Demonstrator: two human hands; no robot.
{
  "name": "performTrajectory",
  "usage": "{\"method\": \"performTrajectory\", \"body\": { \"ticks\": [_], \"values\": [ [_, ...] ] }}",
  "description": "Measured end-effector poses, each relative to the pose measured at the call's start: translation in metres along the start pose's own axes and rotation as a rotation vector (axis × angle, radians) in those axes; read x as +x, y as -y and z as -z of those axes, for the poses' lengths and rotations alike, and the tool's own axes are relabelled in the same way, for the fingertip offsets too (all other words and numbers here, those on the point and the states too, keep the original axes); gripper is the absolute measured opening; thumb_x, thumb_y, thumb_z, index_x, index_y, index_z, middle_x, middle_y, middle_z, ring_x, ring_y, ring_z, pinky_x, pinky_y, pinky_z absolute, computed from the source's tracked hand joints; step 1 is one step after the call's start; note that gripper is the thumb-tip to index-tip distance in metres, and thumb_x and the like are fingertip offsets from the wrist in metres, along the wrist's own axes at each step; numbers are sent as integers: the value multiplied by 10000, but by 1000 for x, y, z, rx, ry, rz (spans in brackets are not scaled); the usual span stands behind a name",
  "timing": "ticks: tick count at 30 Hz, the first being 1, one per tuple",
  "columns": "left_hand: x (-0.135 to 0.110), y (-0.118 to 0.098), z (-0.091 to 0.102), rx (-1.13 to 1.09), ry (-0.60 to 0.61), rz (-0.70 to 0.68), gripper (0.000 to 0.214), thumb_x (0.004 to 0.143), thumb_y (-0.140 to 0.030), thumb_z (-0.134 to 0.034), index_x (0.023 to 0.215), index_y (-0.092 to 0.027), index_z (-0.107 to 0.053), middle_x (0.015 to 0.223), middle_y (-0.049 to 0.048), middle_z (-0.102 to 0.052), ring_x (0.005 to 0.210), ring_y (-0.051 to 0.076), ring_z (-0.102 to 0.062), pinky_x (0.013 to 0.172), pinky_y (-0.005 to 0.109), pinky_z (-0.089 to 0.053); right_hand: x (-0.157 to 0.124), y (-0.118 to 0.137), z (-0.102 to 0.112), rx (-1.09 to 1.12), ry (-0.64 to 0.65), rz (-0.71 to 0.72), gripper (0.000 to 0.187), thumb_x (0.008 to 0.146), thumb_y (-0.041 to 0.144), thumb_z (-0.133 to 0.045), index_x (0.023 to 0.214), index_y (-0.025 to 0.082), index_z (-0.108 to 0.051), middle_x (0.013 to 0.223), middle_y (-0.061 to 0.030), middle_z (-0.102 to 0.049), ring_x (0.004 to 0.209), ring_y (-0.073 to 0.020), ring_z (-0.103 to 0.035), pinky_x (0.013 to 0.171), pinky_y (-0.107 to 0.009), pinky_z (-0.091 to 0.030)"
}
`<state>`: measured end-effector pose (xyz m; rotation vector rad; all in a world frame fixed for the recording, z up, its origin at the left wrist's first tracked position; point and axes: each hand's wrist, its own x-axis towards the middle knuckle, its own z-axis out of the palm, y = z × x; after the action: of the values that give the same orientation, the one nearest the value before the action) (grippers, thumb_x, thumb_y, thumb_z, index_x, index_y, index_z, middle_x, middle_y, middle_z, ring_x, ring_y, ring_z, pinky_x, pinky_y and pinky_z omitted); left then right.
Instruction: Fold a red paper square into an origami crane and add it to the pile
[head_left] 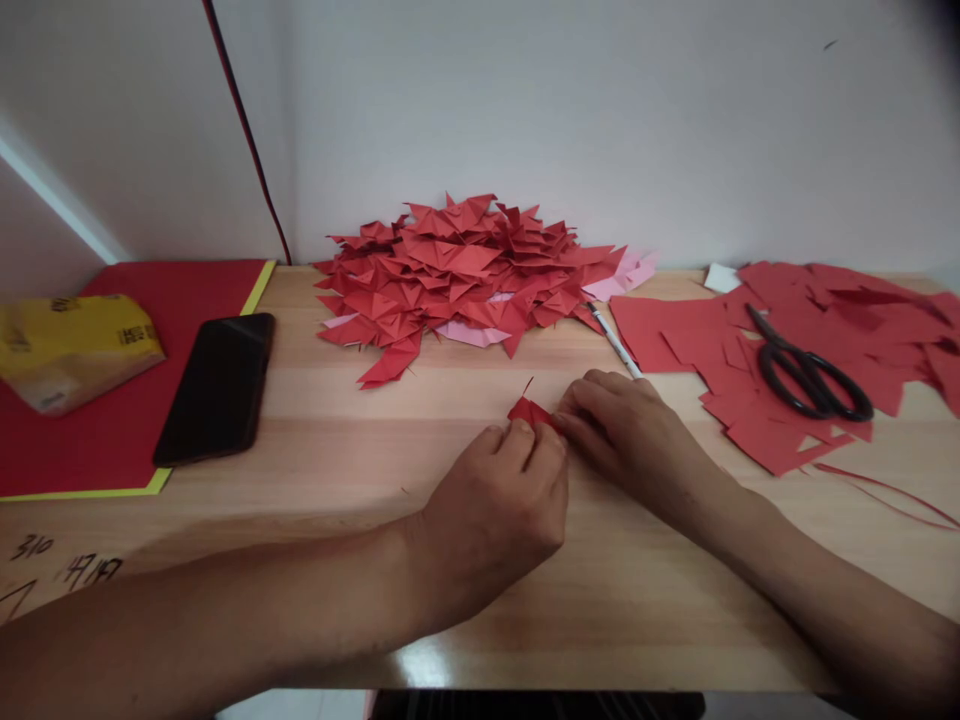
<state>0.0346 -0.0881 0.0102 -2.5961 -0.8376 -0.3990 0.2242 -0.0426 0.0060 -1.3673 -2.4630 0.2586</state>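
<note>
A small folded piece of red paper (pixel 534 411) is pinched between my two hands, low over the middle of the table. My left hand (pixel 499 500) is closed on its near side, with the fingers curled and the knuckles up. From the right, my right hand (pixel 626 425) grips the edge of the same paper, thumb and fingers together. A thin dark strip sticks up behind the paper. Much of the paper is hidden by my fingers. Beyond my hands lies a heap of folded red paper pieces (pixel 457 270), with a few pink ones among them.
Black-handled scissors (pixel 814 380) rest on scattered red paper sheets (pixel 772 430) at the right. A white pen (pixel 616 340) lies behind my right hand. At the left are a black phone (pixel 217 390), a yellow packet (pixel 82 345) and large red sheets (pixel 97 450). A wall (pixel 600 120) backs the table.
</note>
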Motion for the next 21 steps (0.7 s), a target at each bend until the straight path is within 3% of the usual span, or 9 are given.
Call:
{"method": "performTrajectory", "body": {
  "ticks": [5, 10, 21],
  "values": [
    [-1, -4, -1, 9, 36, -21, 317, 921, -78, -431, 1134, -28, -660, 1188, 193, -643, 930, 247, -635, 709, 352, -517, 2, 0, -3, -128, -13, 28, 215, 944, 265, -490, 748, 189, -532, 758, -60, -588, 713, -209, -520, 657, -328, -342],
    [-1, -6, 0, 2, 35, -7, 325, 918, -67, -414, 1111, -23, -671, 1160, 194, -648, 920, 254, -631, 689, 356, -508, 4, 0, -5, -234, -10, 23, 242, 955, 262, -475, 732, 188, -534, 741, -60, -585, 694, -209, -531, 652, -330, -345],
    [2, -7, -4, 13, -4, -1, 288, 904, -68, -431, 1032, -18, -685, 1033, 177, -672, 793, 220, -610, 643, 342, -474, 6, 1, -3, -189, -5, 1, 255, 945, 297, -519, 715, 188, -527, 740, -51, -591, 685, -196, -541, 633, -314, -368]
  ]
}}
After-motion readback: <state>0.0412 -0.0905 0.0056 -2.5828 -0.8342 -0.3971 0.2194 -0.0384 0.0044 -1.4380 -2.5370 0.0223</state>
